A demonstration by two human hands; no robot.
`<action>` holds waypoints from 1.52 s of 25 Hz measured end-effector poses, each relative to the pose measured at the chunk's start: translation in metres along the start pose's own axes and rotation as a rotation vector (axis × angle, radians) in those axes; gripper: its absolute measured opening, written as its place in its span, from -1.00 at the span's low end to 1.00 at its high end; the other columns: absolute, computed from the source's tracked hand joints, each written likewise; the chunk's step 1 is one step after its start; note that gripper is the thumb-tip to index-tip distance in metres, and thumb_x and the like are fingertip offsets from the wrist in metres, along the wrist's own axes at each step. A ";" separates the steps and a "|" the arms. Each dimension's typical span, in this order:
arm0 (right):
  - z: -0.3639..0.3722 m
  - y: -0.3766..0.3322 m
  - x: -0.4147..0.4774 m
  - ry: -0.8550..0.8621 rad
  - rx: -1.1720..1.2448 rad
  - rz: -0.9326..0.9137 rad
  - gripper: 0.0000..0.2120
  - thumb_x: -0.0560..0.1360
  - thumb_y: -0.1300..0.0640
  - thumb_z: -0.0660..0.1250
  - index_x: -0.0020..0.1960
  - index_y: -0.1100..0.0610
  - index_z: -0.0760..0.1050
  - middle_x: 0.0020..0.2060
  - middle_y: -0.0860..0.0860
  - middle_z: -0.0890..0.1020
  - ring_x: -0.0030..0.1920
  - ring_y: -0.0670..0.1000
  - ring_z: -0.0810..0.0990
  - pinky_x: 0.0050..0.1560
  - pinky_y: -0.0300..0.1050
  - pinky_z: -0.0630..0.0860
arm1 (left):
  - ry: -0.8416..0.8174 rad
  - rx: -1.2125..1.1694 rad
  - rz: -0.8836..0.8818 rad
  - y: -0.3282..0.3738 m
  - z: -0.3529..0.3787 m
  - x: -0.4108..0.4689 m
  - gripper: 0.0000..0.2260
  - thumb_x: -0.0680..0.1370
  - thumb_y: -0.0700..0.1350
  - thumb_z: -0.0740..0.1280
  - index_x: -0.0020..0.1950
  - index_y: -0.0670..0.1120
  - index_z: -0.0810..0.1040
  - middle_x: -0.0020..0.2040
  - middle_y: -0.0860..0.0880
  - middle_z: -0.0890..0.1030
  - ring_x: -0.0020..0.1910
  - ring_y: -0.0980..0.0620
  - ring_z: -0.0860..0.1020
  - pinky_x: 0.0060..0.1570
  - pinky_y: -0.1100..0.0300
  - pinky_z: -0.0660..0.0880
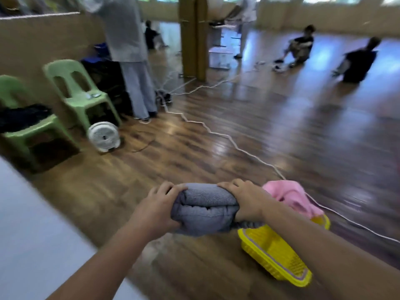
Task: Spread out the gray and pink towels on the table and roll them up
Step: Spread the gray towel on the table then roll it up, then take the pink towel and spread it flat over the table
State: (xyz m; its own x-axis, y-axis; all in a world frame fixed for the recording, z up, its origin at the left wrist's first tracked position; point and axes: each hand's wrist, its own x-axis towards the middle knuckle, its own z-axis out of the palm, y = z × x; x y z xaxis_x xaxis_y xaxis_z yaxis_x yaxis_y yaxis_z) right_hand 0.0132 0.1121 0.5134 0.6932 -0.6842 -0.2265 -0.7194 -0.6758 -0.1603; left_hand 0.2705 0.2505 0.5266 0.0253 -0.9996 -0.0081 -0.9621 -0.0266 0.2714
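Hands first: the left hand point(154, 210) and the right hand point(244, 201) each keep a clenched grip on one end of the gray towel point(204, 210), which is a thick bundle held in the air above the wooden floor point(238, 131). I think both ends are held so the bundle does not fall open while it is carried. Just right of the gray towel, the pink towel point(291, 195) hangs crumpled over the yellow basket point(275, 258), probably waiting for its turn. Left of the gray towel, a pale desk point(32, 234) shows only its edge. Count: two towels, one basket, two green chairs point(80, 92), one white fan point(104, 136).
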 end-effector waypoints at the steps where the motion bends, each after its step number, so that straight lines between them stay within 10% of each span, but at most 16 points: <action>1: -0.002 0.045 -0.004 0.003 0.016 0.054 0.00 0.07 -0.15 0.39 0.45 -0.29 0.07 0.21 -0.06 0.43 0.11 0.14 0.50 0.08 0.10 0.55 | -0.019 -0.021 0.052 0.027 0.011 0.040 -0.13 0.14 0.22 0.44 0.42 0.29 0.20 0.21 0.17 0.34 0.08 -0.01 0.39 -0.04 0.01 0.53; 13: 0.075 0.318 -0.068 -0.056 0.290 0.559 0.01 0.12 -0.11 0.41 0.51 -0.21 0.06 0.30 -0.09 0.34 0.26 0.12 0.36 0.07 0.02 0.52 | -0.241 0.156 0.568 0.220 0.182 0.308 -0.03 0.11 0.21 0.35 0.51 -0.02 0.25 0.24 0.00 0.47 0.23 -0.10 0.43 0.33 0.00 0.37; 19: 0.171 0.381 -0.041 -0.139 0.416 0.692 0.03 0.14 -0.08 0.44 0.51 -0.20 0.02 0.34 -0.10 0.28 0.22 0.09 0.30 -0.04 0.02 0.54 | -0.444 0.228 0.659 0.236 0.300 0.385 -0.01 0.01 0.17 0.42 0.43 -0.06 0.32 0.18 -0.01 0.50 0.13 -0.08 0.51 0.15 0.01 0.54; 28: 0.530 0.488 0.062 -0.373 0.489 0.771 0.01 0.29 -0.05 0.48 0.54 -0.10 -0.08 0.41 0.05 0.21 0.37 0.21 0.21 0.09 0.10 0.50 | -0.605 0.358 0.680 0.183 0.687 0.423 -0.33 0.10 -0.01 0.50 0.19 -0.11 0.50 -0.01 -0.07 0.53 -0.07 -0.11 0.53 -0.17 0.01 0.56; 30: 0.614 0.489 0.081 -0.439 0.472 0.781 0.00 0.33 -0.04 0.50 0.54 -0.08 -0.08 0.40 0.10 0.22 0.36 0.27 0.23 0.12 0.17 0.49 | -0.668 0.418 0.647 0.173 0.766 0.412 -0.65 0.34 -0.09 0.26 0.10 -0.11 0.54 -0.07 -0.10 0.51 -0.13 -0.13 0.52 -0.25 0.00 0.50; 33: 0.706 0.467 0.091 -0.445 0.446 0.831 -0.16 0.38 0.01 0.43 0.54 -0.05 0.06 0.40 0.15 0.27 0.36 0.34 0.30 0.11 0.21 0.52 | -0.819 0.511 0.567 0.147 0.860 0.378 -0.57 0.35 -0.17 0.03 0.03 -0.16 0.61 -0.10 -0.17 0.56 -0.16 -0.19 0.49 -0.08 -0.03 0.37; 38: 0.708 0.453 0.086 -0.472 0.428 0.812 -0.05 -0.17 -0.05 0.60 0.24 0.02 0.49 0.05 0.23 0.61 -0.03 0.35 0.58 -0.36 0.24 0.59 | -0.761 0.472 0.485 0.141 0.853 0.367 -0.53 0.35 -0.11 0.15 0.18 -0.21 0.57 0.01 -0.19 0.62 -0.05 -0.20 0.41 -0.05 -0.06 0.48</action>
State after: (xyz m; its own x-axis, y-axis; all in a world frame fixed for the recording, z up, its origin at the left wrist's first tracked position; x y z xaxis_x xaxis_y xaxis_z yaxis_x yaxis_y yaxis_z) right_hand -0.2834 -0.0587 -0.2592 -0.0295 -0.6511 -0.7584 -0.9824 0.1590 -0.0982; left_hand -0.0879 -0.1194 -0.2594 -0.4167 -0.6327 -0.6527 -0.8360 0.5487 0.0018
